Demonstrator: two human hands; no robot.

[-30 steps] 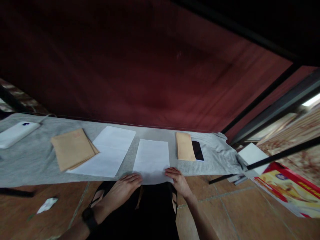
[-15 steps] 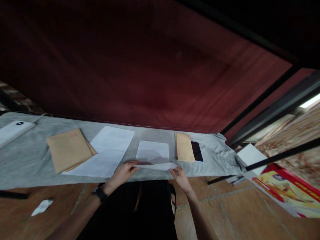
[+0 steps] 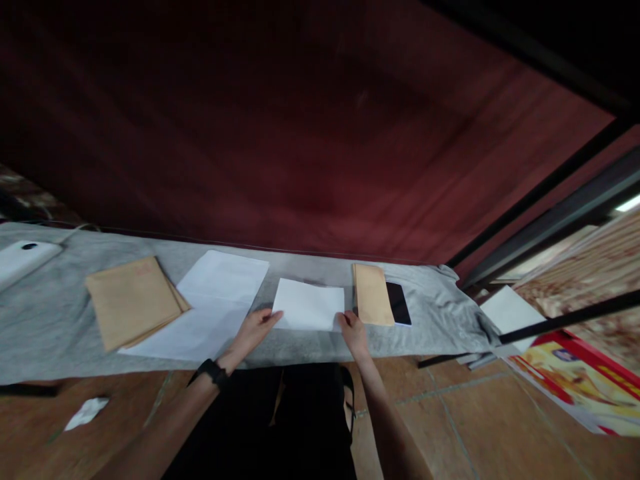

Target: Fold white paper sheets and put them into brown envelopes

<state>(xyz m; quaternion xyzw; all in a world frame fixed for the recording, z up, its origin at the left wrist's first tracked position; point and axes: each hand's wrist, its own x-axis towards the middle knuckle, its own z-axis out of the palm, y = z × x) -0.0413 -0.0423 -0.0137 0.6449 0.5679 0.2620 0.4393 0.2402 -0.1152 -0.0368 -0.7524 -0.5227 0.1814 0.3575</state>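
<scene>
A folded sheet of white paper lies over the grey cloth in front of me. My left hand pinches its left edge between thumb and fingers. At the opposite edge, my right hand grips the near right corner. Just right of the paper lies a narrow stack of brown envelopes, partly covering a dark phone-like slab. To the left, larger white sheets with a crease rest partly under a pile of wider brown envelopes.
The grey cloth covers a long narrow table against a dark red panel. A white device with a cable sits at the far left. A red and yellow box stands low at the right. Crumpled white paper lies on the tiled floor.
The near flap of the paper, raised between both hands before, is now folded over and lies flat on the far part. Both hands have moved slightly away from me with it.
</scene>
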